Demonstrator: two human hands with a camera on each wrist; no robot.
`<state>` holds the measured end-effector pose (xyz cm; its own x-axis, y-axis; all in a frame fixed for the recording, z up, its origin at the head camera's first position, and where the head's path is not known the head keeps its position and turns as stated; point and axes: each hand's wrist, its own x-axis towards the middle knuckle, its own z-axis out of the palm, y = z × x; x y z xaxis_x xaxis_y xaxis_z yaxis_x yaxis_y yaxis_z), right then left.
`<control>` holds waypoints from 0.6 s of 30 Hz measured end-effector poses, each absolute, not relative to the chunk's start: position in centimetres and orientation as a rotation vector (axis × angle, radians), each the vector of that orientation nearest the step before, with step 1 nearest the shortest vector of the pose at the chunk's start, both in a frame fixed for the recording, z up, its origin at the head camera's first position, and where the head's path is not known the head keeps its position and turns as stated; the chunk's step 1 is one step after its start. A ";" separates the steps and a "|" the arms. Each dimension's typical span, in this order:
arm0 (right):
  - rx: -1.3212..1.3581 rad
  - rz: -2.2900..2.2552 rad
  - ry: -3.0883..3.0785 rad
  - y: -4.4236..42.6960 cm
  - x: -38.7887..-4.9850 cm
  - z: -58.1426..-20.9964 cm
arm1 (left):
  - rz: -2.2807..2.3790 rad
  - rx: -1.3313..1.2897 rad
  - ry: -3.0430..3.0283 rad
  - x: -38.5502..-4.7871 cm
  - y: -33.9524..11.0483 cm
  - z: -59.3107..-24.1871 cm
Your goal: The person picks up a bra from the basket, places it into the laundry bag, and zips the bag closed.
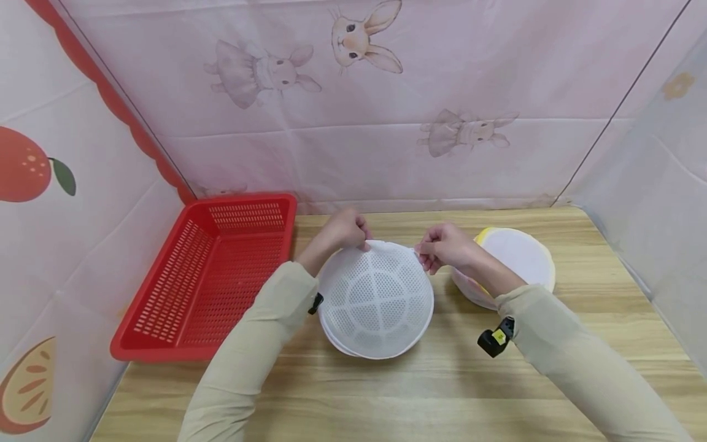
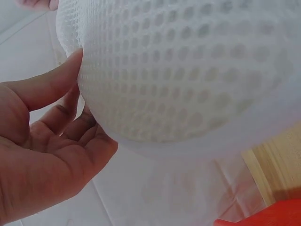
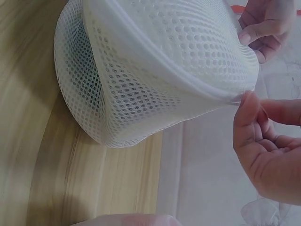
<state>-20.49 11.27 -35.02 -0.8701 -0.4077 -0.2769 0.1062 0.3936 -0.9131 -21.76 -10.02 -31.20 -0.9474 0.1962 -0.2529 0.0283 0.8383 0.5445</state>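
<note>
A round white mesh laundry bag (image 1: 381,307) is held tilted above the table, its disc-shaped face toward the head camera. My left hand (image 1: 349,229) pinches its upper edge between thumb and fingers. At the bag's upper right edge, my right hand (image 1: 444,247) pinches a small bit of the rim; whether that is a zipper pull I cannot tell. In the right wrist view the mesh side (image 3: 136,89) sags below the rim, and the right fingertips (image 3: 249,101) draw the edge out to a point. The bag's inside is mostly hidden.
A red plastic basket (image 1: 287,233) with slotted walls stands on the left. Behind my right forearm lies another round bag (image 1: 516,255), white with yellow trim. The wooden table (image 1: 420,393) meets a pink rabbit-print curtain (image 1: 353,159) at the back.
</note>
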 end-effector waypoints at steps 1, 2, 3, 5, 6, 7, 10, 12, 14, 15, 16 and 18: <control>-0.248 -1.484 2.196 11.3 -20.5 -35.1 | 0.804 0.154 2.718 -21.8 -10.1 -31.2; -0.244 -1.480 2.196 11.3 -20.5 -35.2 | 0.807 0.137 2.720 -21.8 -10.2 -31.2; -0.240 -1.477 2.196 11.4 -20.5 -35.3 | 0.808 0.121 2.725 -21.8 -10.3 -31.2; -0.236 -1.469 2.195 11.6 -20.4 -35.5 | 0.800 0.092 2.735 -21.8 -10.6 -31.2; -0.236 -1.464 2.196 11.8 -20.4 -35.6 | 0.795 0.077 2.741 -21.8 -10.8 -31.2; -0.236 -1.464 2.192 12.0 -20.4 -35.7 | 0.785 0.069 2.750 -21.8 -11.1 -31.2; -0.223 -1.472 2.183 12.5 -20.3 -36.2 | 0.773 0.039 2.770 -21.8 -11.9 -31.1; -0.210 -1.481 2.171 12.7 -20.2 -36.5 | 0.775 0.012 2.774 -21.8 -12.4 -31.1; -0.193 -1.491 2.155 13.0 -20.1 -36.8 | 0.790 -0.007 2.759 -21.8 -13.0 -31.1; -0.192 -1.496 2.148 13.0 -20.1 -36.9 | 0.794 -0.009 2.749 -21.8 -13.2 -31.1; -0.191 -1.498 2.144 13.1 -20.1 -37.0 | 0.805 -0.012 2.737 -21.8 -13.4 -31.1; -0.204 -1.507 2.136 13.0 -20.1 -37.1 | 0.843 -0.018 2.699 -21.7 -13.8 -31.0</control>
<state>-20.05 13.01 -37.06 -0.8566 -0.4039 -0.3209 0.1670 0.3715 -0.9133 -21.74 -13.77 -31.02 -0.9510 0.0804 -0.2985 -0.1038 0.8263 0.5535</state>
